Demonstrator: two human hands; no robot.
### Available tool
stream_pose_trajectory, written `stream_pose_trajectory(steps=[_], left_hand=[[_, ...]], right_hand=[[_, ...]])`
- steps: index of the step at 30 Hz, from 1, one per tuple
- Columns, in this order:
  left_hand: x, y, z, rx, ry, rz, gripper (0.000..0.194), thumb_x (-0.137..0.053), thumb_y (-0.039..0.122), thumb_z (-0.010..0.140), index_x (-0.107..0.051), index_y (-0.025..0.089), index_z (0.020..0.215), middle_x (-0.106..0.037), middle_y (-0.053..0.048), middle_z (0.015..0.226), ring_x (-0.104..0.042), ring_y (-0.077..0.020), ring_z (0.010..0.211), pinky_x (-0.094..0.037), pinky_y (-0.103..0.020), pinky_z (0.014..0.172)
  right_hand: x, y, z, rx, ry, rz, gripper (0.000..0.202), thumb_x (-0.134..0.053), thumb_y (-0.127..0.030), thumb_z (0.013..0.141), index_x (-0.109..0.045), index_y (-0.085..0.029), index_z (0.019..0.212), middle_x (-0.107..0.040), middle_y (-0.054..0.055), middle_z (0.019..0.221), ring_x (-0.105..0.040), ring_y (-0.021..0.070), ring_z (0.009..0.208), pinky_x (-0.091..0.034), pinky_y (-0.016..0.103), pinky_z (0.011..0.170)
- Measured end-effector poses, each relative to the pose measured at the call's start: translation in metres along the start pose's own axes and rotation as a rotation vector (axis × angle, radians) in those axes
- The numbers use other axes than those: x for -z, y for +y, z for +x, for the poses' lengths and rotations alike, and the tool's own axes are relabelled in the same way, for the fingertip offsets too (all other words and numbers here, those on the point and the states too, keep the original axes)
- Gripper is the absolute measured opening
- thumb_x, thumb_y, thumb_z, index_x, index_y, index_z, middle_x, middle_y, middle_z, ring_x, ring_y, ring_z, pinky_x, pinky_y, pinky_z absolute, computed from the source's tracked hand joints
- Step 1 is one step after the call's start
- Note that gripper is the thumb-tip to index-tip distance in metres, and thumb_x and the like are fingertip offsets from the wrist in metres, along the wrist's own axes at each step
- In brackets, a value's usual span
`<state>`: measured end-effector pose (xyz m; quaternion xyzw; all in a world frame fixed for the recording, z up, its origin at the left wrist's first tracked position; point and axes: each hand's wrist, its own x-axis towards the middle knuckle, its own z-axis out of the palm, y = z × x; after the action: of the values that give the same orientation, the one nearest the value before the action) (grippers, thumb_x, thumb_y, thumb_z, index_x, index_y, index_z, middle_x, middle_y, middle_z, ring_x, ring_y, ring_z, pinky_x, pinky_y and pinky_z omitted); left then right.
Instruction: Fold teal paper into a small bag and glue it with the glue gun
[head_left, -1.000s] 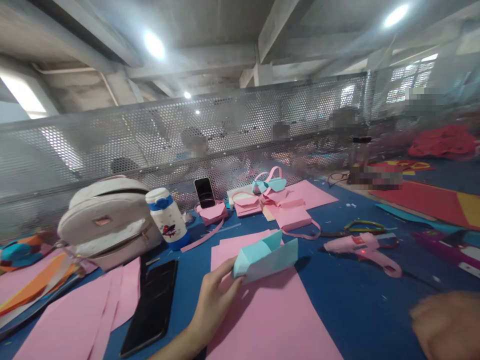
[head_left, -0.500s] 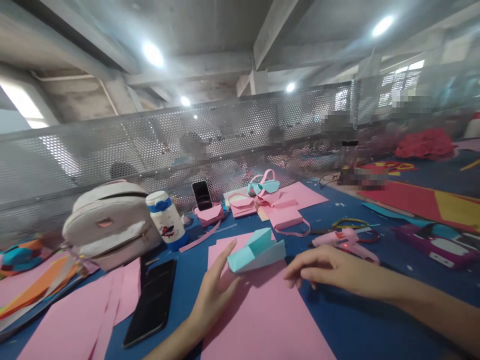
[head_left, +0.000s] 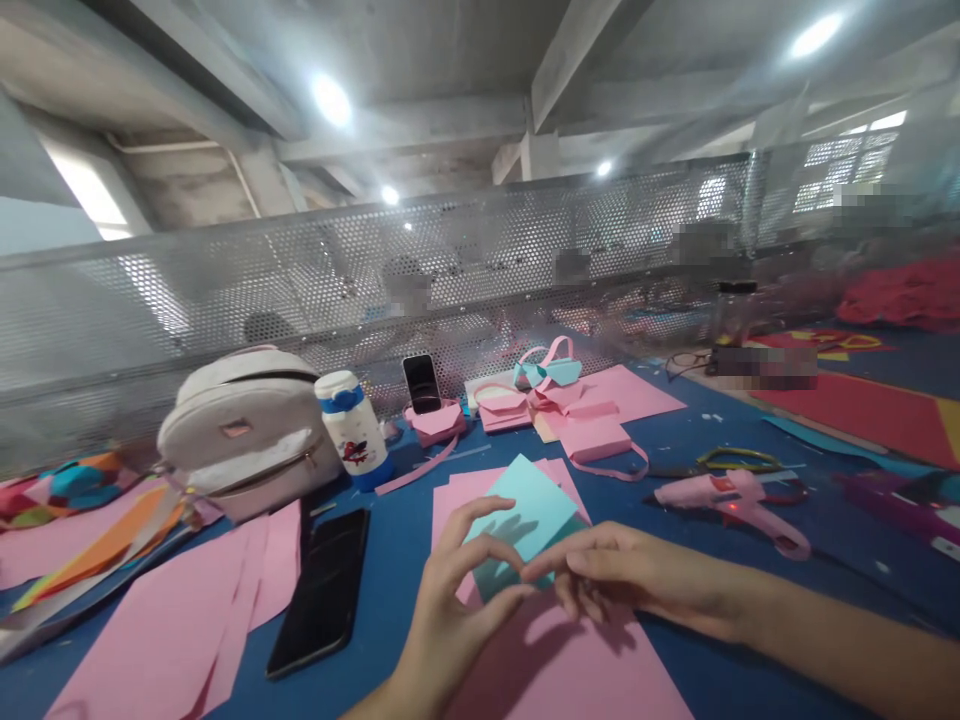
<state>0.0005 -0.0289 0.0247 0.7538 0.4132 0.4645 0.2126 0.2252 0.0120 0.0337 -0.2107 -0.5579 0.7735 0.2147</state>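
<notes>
Centrally, a folded piece of turquoise paper (head_left: 541,488) sits tilted, one broad face towards the viewer, above overlapping flat sheets of pink paper (head_left: 600,672) on a blue tabletop (head_left: 403,552). The person's bare left hand (head_left: 456,592) comes up from below, fingers arched across the paper's left and lower front, thumb set apart beneath them. The bare right hand (head_left: 628,568) reaches in from the right, index finger stretched to the paper's lower edge, where its tip meets or nearly meets the left fingertips; its other fingers curl loosely. The turquoise piece lies mostly behind and beyond the fingers, its upper corner bare. Whether either hand actually pinches it cannot be told, because the fingers cover the lower edge. The hands probably frame it from both sides to steady something so light, and the pink sheets likely serve as a smooth base. To the right, a pink plastic glue gun (head_left: 739,500) with a red light lies on its side, presumably to stay within easy reach. A black rectangular phone (head_left: 322,590) lies flat on the left, clear of both hands.
</notes>
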Motion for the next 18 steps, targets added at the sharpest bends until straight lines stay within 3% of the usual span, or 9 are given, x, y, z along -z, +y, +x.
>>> stream_pose_trajectory(steps=[4, 13, 18], left_hand=[[0.002, -0.006, 0.002, -0.044, -0.009, 0.032, 0.022, -0.067, 0.04, 0.09, -0.071, 0.024, 0.076, -0.062, -0.009, 0.126, -0.056, -0.0296, 0.121, -0.043, -0.043, 0.101], [0.007, -0.006, -0.001, -0.247, -0.081, 0.183, 0.017, -0.053, 0.01, 0.094, -0.059, 0.023, 0.084, -0.055, -0.005, 0.134, -0.047, -0.026, 0.127, -0.035, -0.042, 0.107], [0.016, 0.003, 0.004, -0.283, -0.101, 0.176, 0.019, -0.046, 0.009, 0.095, -0.054, 0.022, 0.082, -0.059, -0.007, 0.113, -0.054, -0.0242, 0.111, -0.042, -0.039, 0.096]], right_hand=[[0.001, 0.004, 0.007, -0.006, -0.02, 0.046, 0.044, -0.069, -0.047, 0.087, -0.073, -0.017, 0.119, -0.063, 0.004, 0.08, -0.052, 0.0066, 0.059, -0.041, 0.016, 0.052], [0.006, 0.003, 0.007, -0.012, 0.016, 0.051, 0.045, -0.071, -0.049, 0.085, -0.076, -0.014, 0.113, -0.061, 0.004, 0.078, -0.051, 0.0061, 0.057, -0.039, 0.016, 0.05], [0.009, 0.001, 0.004, -0.014, 0.066, 0.017, 0.045, -0.071, -0.051, 0.084, -0.077, -0.013, 0.109, -0.061, 0.004, 0.078, -0.049, 0.0062, 0.06, -0.037, 0.016, 0.053]])
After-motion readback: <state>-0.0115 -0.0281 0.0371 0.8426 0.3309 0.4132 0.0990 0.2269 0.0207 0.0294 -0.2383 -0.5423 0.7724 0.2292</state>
